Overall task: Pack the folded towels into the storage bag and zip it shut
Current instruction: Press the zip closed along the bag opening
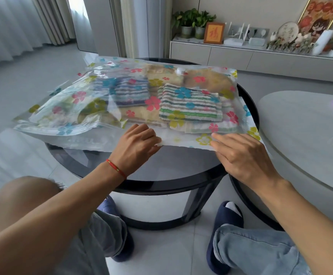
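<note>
While the storage bag [122, 100], with folded towels [189, 105] inside, lies on the round table [161, 183], the left hand [139, 144] pinches a white slider clip [160, 144] on its near edge, and the right hand [241, 157] presses flat just beside.

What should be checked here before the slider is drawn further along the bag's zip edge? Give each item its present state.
1. Towels inside: ok; the striped towels and beige ones lie within the storage bag.
2. Slider held: ok; the left hand pinches the small white slider on the near edge.
3. Edge held down: ok; the right hand rests its fingers on the edge to the right of the slider.
4. Zip track free of towel: cannot tell; a towel lies close to it.
5. Seal already closed on either side: cannot tell.
6. Bag supported: not ok; its left end overhangs the round table.
</note>
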`<action>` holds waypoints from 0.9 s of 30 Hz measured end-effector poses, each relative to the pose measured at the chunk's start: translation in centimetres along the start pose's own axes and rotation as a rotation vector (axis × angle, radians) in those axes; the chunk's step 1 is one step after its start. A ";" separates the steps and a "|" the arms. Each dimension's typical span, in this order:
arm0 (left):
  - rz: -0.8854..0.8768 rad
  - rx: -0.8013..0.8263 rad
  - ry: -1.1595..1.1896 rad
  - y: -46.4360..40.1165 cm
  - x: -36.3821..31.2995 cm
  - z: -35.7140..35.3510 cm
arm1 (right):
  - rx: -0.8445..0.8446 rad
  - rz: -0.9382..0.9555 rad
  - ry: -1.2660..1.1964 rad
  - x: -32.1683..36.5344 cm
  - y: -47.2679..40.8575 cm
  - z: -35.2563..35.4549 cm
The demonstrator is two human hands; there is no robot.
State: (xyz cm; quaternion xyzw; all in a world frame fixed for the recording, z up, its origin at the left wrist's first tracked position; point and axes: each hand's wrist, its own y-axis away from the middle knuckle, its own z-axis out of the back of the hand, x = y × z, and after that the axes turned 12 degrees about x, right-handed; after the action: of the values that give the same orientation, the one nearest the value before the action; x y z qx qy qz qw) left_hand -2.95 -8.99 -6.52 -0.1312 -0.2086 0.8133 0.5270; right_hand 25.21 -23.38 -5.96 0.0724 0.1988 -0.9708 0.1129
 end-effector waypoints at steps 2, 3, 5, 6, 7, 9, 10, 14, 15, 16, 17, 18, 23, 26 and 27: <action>0.006 -0.010 0.001 0.4 0.5 0.2 | 0.003 0.008 0.011 -0.6 0.0 -0.1; 0.009 -0.018 -0.003 0.7 0.8 0.4 | 0.007 0.002 0.015 -0.8 0.0 0.0; 0.028 -0.042 -0.018 1.3 1.5 0.8 | 0.014 -0.016 0.021 -0.8 0.0 0.2; 0.039 -0.046 -0.026 1.6 1.8 1.0 | 0.015 -0.031 0.025 -0.5 0.1 0.2; 0.050 -0.046 -0.033 1.9 1.8 1.1 | 0.009 -0.053 0.032 -0.1 0.1 0.4; 0.072 -0.047 -0.024 2.2 1.6 1.0 | -0.004 -0.127 0.042 1.9 -0.5 0.7; 0.076 -0.053 -0.010 2.2 1.4 0.9 | -0.011 -0.158 0.039 3.4 -1.1 0.8; 0.054 -0.087 0.019 2.2 0.7 0.7 | 0.040 -0.106 -0.017 11.3 -6.2 -0.4; 0.045 -0.092 0.021 2.3 0.6 0.7 | 0.071 -0.101 -0.032 12.8 -7.4 -0.9; 0.039 -0.095 0.024 2.4 0.6 0.7 | 0.094 -0.113 -0.048 13.8 -8.2 -1.3; 0.038 -0.097 0.031 2.4 0.6 0.7 | 0.100 -0.130 -0.066 14.0 -8.7 -1.7; 0.037 -0.098 0.037 2.5 0.7 0.7 | 0.097 -0.143 -0.082 13.9 -8.8 -1.9; 0.018 -0.085 0.038 3.2 0.9 0.7 | 0.039 -0.114 -0.039 12.4 -7.6 -2.7; 0.031 -0.101 0.008 4.2 1.7 1.4 | -0.023 -0.118 -0.054 11.8 -6.7 -2.8; 0.036 -0.104 -0.009 4.6 2.1 1.8 | -0.038 -0.121 -0.063 11.6 -6.3 -2.9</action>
State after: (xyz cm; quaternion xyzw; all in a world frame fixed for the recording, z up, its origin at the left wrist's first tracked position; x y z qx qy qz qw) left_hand -8.32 -9.05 -7.17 -0.1585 -0.2506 0.8113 0.5040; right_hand 12.75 -18.78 -8.39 0.0277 0.2177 -0.9737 0.0615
